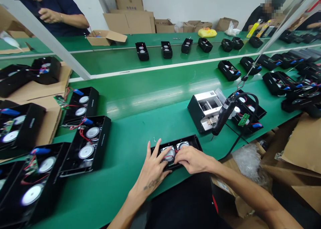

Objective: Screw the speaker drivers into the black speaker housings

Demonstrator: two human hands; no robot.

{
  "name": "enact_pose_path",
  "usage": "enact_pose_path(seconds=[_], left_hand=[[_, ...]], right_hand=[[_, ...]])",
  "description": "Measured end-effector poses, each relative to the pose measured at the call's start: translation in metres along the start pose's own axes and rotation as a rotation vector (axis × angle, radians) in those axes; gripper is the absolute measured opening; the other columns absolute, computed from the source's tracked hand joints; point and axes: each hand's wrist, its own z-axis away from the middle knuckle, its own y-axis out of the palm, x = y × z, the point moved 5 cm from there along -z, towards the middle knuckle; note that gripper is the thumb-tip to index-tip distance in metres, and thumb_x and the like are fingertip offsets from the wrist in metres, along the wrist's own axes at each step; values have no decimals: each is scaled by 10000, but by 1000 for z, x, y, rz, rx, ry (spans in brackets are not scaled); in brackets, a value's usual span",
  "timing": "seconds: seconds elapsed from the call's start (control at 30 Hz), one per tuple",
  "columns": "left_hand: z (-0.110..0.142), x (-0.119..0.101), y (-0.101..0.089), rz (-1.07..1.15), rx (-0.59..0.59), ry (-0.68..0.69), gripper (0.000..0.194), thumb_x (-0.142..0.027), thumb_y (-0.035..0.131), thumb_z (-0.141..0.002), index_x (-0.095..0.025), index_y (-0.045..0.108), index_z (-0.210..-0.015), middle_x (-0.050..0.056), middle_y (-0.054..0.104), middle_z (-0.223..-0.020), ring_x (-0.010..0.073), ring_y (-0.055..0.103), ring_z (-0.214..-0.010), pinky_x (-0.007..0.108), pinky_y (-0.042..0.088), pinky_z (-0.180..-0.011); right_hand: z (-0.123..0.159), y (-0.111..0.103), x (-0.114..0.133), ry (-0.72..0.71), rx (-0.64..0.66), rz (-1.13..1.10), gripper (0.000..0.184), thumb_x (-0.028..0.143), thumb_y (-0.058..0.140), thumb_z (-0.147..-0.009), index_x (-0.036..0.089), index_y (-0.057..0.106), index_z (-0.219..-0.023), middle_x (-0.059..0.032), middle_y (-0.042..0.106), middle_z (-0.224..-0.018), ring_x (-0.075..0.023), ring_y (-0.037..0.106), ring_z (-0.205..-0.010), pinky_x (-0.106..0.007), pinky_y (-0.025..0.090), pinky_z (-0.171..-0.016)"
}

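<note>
L hand (152,167) splays loosely across spkr housing (195,142); R hand (195,159) hold unclear, & excess tug may detach red wires (176,151).

A long black box (196,142) is lying open side up on the green table (125,192), slanting slightly upward to the right — two round, silvery speakers (170,153) are sitting side by side inside, with red wire (177,151) showing between them.
</note>
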Motion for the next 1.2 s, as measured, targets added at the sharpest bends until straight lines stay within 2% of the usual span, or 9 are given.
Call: enact_pose_path(seconds=[0.17, 0.3, 0.43, 0.5, 0.6, 0.67, 0.77, 0.87, 1.2], left_hand=[[2, 0, 4, 21, -22, 14, 269, -368, 918, -833, -278, 816, -1065, 38, 699, -1518, 456, 322, -1663, 781, 103, -1374], [0, -1, 3, 75, -24, 17, 218, -341, 905, -842, -292, 836, -1043, 29, 759, -1404, 439, 365, -1646, 747, 101, -1385], [-18, 15, 0, 252, 171, -106, 143, -352, 828, -921, -340, 860, -1059, 27, 779, -1338, 455, 390, -1627, 795, 64, -1352], [-33, 29, -5, 309, 284, -148, 125, -378, 830, -917, -359, 869, -1034, 20, 763, -1354, 459, 402, -1617, 798, 57, -1344], [-59, 52, -12, 354, 393, -168, 178, -489, 886, -845, -319, 869, -894, 20, 744, -1371, 428, 515, -1543, 725, 169, -1358], [-72, 64, -15, 385, 456, -186, 294, -561, 916, -778, -277, 840, -783, 25, 737, -1387, 380, 623, -1436, 619, 320, -1331], [-82, 72, -17, 422, 506, -214, 371, -586, 912, -740, -240, 786, -691, 28, 739, -1391, 311, 709, -1281, 428, 523, -1135], [-83, 73, -16, 452, 515, -234, 386, -591, 874, -760, -229, 766, -682, 28, 742, -1385, 280, 716, -1234, 335, 541, -994], [-81, 68, -14, 484, 465, -165, 295, -534, 855, -809, -247, 819, -748, 19, 751, -1293, 239, 717, -1152, 318, 529, -977]], right_hand=[[4, 5, 4, -35, 74, 72, 144, 146, 725, -969, 169, 797, -1092, -83, 852, -1066, -245, 741, -952, -398, 554, -986], [6, 15, 8, 6, 124, 184, 136, 163, 737, -980, 146, 763, -1113, -101, 825, -1076, -264, 723, -1004, -420, 532, -1021], [-5, 11, 15, 89, 157, 247, 336, 123, 645, -1021, 129, 672, -1356, -171, 756, -1311, -290, 707, -1149, -445, 517, -1040], [-18, -1, 13, 138, 167, 248, 334, 128, 633, -1018, 135, 679, -1349, -178, 742, -1336, -294, 719, -1140, -438, 523, -1009], [-43, -24, 5, 181, 190, 195, 262, 171, 730, -940, 178, 757, -1201, -87, 806, -1115, -252, 759, -981, -329, 519, -817], [-55, -38, -1, 231, 233, 137, 287, 200, 781, -888, 202, 786, -1174, -31, 809, -922, -227, 758, -844, -286, 449, -672], [-63, -48, -2, 293, 253, 129, 409, 295, 836, -849, 206, 791, -1246, -39, 813, -845, -251, 762, -802, -288, 363, -606], [-64, -47, 2, 326, 237, 206, 477, 359, 843, -832, 203, 789, -1280, -84, 843, -904, -302, 792, -878, -299, 356, -616], [-63, -27, 7, 268, 156, 309, 412, 274, 756, -861, 250, 819, -1267, -86, 857, -902, -317, 817, -875, -347, 483, -725]])
